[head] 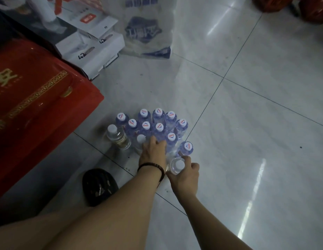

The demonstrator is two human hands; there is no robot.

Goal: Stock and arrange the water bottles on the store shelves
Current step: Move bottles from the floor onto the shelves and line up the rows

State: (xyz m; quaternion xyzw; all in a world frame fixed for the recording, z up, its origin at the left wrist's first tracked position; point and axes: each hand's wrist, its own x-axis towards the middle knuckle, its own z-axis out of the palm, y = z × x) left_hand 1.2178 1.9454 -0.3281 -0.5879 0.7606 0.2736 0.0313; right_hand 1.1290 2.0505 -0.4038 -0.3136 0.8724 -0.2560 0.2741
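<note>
Several small water bottles with white, red-marked caps stand upright in a tight cluster on the tiled floor. A clear bottle with a plain white cap stands at the cluster's left edge, and another plain-capped one is just beside my left hand. My left hand rests on top of the near bottles, fingers bent over them, and hides what is beneath. My right hand grips a clear plain-capped bottle at the cluster's near right corner. No shelves are in view.
A large red gift box stands close on the left. White cartons are stacked behind it. A printed plastic bag lies farther back. My black shoe is on the floor by my left forearm. Pale floor tiles stretch to the right.
</note>
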